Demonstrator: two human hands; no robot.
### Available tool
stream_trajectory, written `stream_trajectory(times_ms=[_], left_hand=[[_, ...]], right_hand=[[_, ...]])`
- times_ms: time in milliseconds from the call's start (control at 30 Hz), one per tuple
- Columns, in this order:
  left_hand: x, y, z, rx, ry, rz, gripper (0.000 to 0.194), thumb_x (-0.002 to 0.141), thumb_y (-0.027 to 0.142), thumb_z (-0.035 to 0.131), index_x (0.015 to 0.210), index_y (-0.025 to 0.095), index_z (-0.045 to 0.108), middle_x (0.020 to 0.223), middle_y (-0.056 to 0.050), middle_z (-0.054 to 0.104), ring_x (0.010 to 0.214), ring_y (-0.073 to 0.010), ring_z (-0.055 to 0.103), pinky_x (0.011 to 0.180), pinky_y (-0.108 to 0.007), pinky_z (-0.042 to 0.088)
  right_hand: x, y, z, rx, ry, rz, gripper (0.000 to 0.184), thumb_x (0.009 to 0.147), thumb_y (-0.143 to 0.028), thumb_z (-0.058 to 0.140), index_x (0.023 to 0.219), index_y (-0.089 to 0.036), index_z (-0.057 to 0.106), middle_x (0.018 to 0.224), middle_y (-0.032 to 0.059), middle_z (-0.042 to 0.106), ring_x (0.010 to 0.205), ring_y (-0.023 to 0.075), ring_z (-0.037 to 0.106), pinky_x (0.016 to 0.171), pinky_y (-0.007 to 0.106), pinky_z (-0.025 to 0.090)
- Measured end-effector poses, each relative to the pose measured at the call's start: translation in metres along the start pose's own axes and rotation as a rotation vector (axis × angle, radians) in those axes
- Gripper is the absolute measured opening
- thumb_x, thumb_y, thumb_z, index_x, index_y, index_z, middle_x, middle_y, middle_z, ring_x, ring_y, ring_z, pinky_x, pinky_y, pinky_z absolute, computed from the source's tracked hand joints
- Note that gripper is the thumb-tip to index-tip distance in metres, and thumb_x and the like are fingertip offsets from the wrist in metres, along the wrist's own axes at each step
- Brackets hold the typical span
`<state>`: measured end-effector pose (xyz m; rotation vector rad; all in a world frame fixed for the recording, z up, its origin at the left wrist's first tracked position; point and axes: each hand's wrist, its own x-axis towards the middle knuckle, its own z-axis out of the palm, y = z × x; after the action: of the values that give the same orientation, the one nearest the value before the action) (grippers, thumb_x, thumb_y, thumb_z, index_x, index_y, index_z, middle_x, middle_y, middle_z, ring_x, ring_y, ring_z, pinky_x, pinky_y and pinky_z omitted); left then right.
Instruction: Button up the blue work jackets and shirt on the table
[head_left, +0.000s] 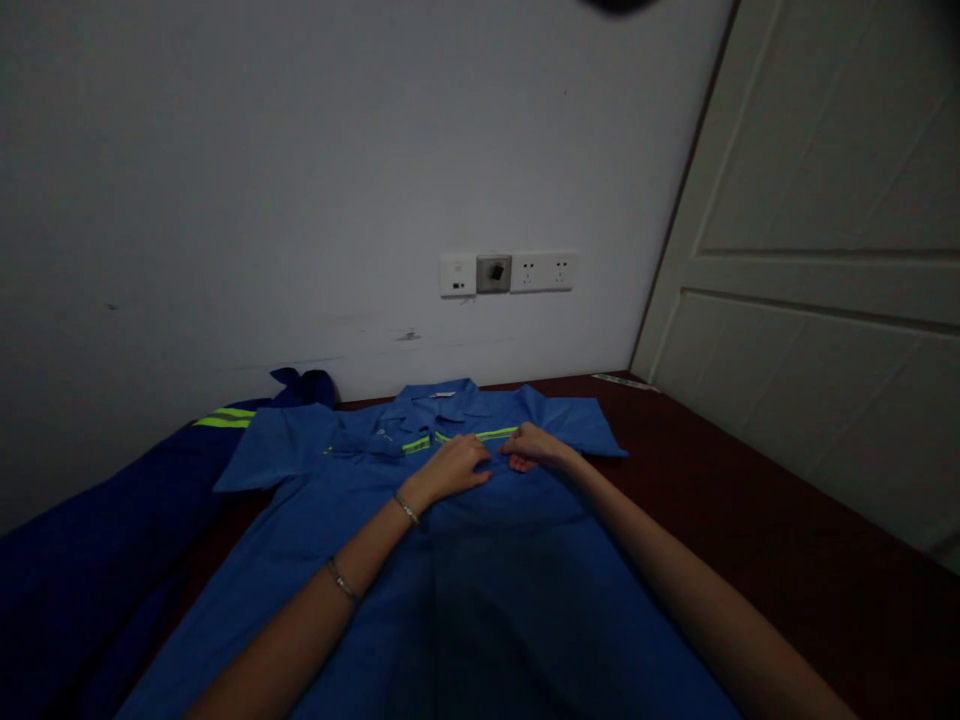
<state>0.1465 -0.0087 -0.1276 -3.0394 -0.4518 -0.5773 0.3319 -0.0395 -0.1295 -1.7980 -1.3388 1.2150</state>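
Observation:
A blue short-sleeved work shirt (517, 560) lies spread out front up, its collar toward the wall and a yellow-green reflective stripe across the chest. My left hand (455, 467) rests on the chest near the front opening, fingers loosely bent and thumb apart from them. To its right, my right hand (531, 446) is closed in a pinch at the shirt's chest, just below the stripe. The dim light hides exactly how much cloth is between those fingertips. Two bracelets (407, 508) circle my left wrist and forearm.
A darker blue garment (112, 530) with reflective bands lies along the left. Underneath is a dark red-brown surface (675, 480). Behind it rises a pale wall (337, 200) with sockets (541, 271). A panelled white door (817, 290) stands at the right, near a thin printed strip (626, 381).

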Motion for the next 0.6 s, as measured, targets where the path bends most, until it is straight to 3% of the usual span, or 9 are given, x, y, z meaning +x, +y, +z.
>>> stream_trajectory(times_ms=[300, 600], left_hand=[[0.010, -0.014, 0.022, -0.027, 0.000, -0.013, 0.014, 0.078, 0.019, 0.055, 0.086, 0.018, 0.066, 0.088, -0.006, 0.063, 0.085, -0.0184, 0.057, 0.075, -0.027, 0.045], [0.010, -0.016, 0.018, 0.083, 0.028, 0.090, 0.014, 0.081, 0.018, 0.051, 0.088, 0.016, 0.063, 0.085, -0.006, 0.061, 0.085, -0.0188, 0.053, 0.076, -0.031, 0.043]], right_hand=[[0.008, 0.000, 0.004, -0.153, 0.031, -0.107, 0.030, 0.070, -0.015, 0.054, 0.040, -0.015, 0.053, 0.035, -0.0009, 0.052, 0.032, 0.0087, 0.046, 0.034, 0.016, 0.037], [0.000, -0.014, -0.003, -0.139, 0.029, -0.031, 0.031, 0.073, -0.013, 0.048, 0.042, -0.013, 0.052, 0.035, -0.0010, 0.051, 0.030, 0.0067, 0.044, 0.034, 0.016, 0.035]])
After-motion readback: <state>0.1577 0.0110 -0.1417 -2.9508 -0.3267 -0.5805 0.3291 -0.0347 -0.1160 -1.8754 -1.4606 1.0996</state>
